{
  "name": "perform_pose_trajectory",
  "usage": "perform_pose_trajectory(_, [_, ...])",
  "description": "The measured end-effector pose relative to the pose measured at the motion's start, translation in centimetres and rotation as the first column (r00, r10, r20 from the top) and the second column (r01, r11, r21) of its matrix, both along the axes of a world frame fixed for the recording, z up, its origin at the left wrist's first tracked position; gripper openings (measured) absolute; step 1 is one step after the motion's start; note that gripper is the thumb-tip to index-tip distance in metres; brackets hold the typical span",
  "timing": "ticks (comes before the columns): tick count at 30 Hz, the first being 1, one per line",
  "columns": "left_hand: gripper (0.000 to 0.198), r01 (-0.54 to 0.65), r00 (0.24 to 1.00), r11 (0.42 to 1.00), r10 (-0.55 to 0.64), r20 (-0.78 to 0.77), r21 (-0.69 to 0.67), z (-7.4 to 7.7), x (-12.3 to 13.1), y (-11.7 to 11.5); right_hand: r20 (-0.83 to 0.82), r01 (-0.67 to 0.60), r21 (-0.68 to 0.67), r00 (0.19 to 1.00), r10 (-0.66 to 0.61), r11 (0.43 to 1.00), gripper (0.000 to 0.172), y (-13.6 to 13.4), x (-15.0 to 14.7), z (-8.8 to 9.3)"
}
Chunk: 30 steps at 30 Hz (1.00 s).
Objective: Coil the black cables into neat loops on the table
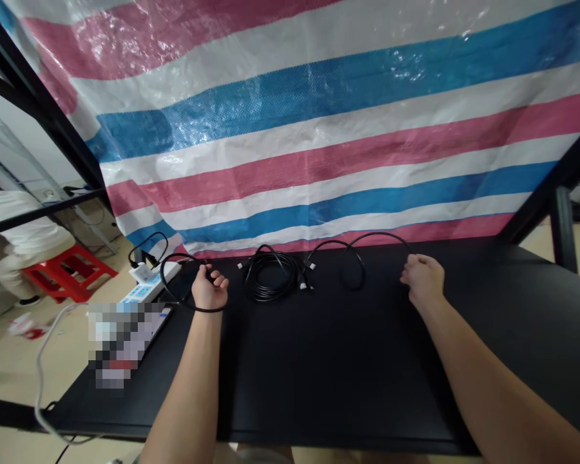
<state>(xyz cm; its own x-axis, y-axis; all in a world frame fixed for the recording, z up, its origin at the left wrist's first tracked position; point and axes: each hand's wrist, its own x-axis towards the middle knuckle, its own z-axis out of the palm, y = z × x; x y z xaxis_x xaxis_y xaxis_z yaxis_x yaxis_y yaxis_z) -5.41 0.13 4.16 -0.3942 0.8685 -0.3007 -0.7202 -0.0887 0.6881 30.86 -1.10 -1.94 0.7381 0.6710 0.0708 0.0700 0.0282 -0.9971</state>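
Head view: black cables, in hand and coiled, at a black table (319, 367).
We list the left hand (210, 288), palm up, fingers curled in on a looped black cable (207, 310) that crosses the wrist; and the right hand (424, 280), well apart, fingers folded tight on a thin black cable (381, 233) curving along the back edge. Between the hands lies a cable coil (265, 296) with white-tipped plugs (303, 285). We cannot tell whether the held lengths join. Left: white power strip (142, 291). Behind: striped sheet (319, 154).

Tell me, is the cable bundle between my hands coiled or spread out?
Coiled: the black cable bundle lies in overlapping round loops on the table.
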Motion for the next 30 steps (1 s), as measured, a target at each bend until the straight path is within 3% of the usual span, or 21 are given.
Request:
perform_pose_trajectory(6, [0.03,-0.001,1.0,1.0,0.001,-0.012,0.006,0.1,-0.1,0.0,-0.444,0.033,0.078,0.896,0.005,0.996,0.029,-0.7,0.7,1.5])
perform_pose_trajectory(10, [0.021,0.024,0.978,0.999,-0.016,-0.207,0.036,-0.6,1.5,0.1,-0.636,-0.065,0.285,0.733,0.239,0.956,0.032,-1.0,0.5,1.8])
perform_pose_trajectory(15, [0.015,0.064,0.857,0.987,0.021,-0.515,0.147,-1.9,3.3,0.2,-0.514,-0.288,0.453,0.69,0.511,0.844,0.007,-1.6,-0.1,1.7])
perform_pose_trajectory(18, [0.017,0.092,0.805,0.986,0.008,-0.594,0.138,-2.4,3.6,0.1,-0.378,-0.45,0.456,0.683,0.625,0.768,0.014,-2.0,-0.5,1.9])
perform_pose_trajectory(23, [0.02,0.087,0.738,0.991,0.005,-0.675,0.104,-2.8,4.1,-0.3,-0.191,-0.627,0.291,0.702,0.686,0.723,0.021,-1.9,-1.4,1.4])
perform_pose_trajectory(27, [0.019,-0.025,0.727,0.994,0.094,-0.68,0.11,-2.7,4.3,-0.4,0.007,-0.708,0.039,0.706,0.708,0.705,0.024,-1.7,-2.1,0.9])
perform_pose_trajectory(30, [0.018,-0.119,0.779,0.987,0.157,-0.606,0.104,-2.5,4.2,-0.1,0.092,-0.658,-0.018,0.749,0.656,0.753,0.034,-1.4,-2.6,0.6])
